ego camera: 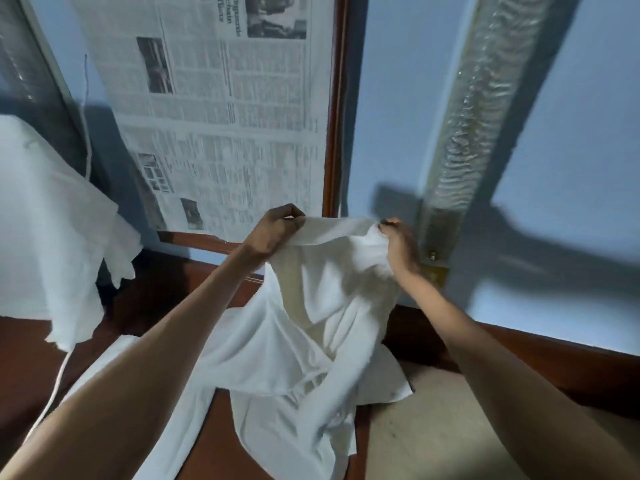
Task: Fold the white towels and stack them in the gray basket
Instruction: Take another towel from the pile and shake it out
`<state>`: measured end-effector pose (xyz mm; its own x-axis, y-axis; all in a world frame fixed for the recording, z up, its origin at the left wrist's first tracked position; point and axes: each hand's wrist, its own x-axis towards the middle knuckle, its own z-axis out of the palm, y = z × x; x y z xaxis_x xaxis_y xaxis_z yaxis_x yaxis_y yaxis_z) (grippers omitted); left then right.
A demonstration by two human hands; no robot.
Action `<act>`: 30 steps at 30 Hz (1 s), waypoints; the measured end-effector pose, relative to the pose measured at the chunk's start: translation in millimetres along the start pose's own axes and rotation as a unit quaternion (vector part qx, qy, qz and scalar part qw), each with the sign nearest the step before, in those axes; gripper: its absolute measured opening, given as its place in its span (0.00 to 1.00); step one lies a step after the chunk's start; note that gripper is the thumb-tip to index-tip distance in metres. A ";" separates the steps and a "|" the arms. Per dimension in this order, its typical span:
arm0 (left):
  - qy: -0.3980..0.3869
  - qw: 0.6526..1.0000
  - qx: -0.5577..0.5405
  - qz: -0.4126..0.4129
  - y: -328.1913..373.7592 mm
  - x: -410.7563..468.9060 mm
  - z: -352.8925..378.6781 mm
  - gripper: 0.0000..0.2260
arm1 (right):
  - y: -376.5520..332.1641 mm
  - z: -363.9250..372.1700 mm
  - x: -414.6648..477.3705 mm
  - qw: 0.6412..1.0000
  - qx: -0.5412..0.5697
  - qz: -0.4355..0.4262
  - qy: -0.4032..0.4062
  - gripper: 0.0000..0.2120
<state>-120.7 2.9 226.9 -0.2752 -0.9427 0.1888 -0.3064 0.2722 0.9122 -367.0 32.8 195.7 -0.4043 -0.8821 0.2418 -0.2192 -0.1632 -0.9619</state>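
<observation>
I hold a white towel [311, 327] up in front of me by its top edge. My left hand [273, 233] pinches the left end of that edge and my right hand [398, 247] pinches the right end, about a hand's width apart. The towel hangs down crumpled, and its lower part trails onto the brown table [214, 441]. Another white towel [114, 372] lies flat on the table under my left forearm. No gray basket is in view.
A heap of white cloth [48, 237] stands at the left, with a white cord [52, 393] running below it. Newspaper [221, 109] covers the window behind. A blue wall and a glossy strip [474, 116] are at the right. A beige surface [426, 431] lies at lower right.
</observation>
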 end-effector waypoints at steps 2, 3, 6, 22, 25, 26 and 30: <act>-0.029 0.999 -0.019 0.016 30.9 -2.1 34.5 0.09 | -16.0 -44.4 0.4 0.999 0.024 -0.006 0.026 0.09; -0.036 0.999 -0.024 0.029 47.3 -4.2 54.2 0.07 | -25.5 -68.7 -1.9 0.999 0.022 -0.015 0.032 0.09; -0.043 0.996 -0.027 0.071 88.0 -18.5 110.9 0.03 | -47.9 -140.6 -12.8 0.997 0.030 -0.036 0.057 0.11; -0.134 0.971 0.135 0.144 176.9 -98.5 387.2 0.11 | -23.3 -431.2 -91.8 0.986 -0.047 0.019 0.159 0.09; -0.161 0.971 0.104 0.140 178.3 -100.8 419.0 0.04 | -8.2 -468.4 -106.2 0.981 -0.080 0.036 0.174 0.09; -0.179 0.967 0.110 0.141 179.3 -100.5 428.6 0.04 | -3.7 -480.1 -109.0 0.979 -0.095 0.041 0.175 0.08; -0.216 0.961 0.090 0.145 180.1 -90.6 459.3 0.04 | 26.5 -513.7 -111.0 0.973 -0.167 0.076 0.142 0.04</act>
<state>-569.5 226.0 207.0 -0.7133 -0.6649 0.2218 -0.3020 0.5770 0.7589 -784.1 353.3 208.8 -0.6733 -0.7193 0.1710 -0.3947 0.1542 -0.9058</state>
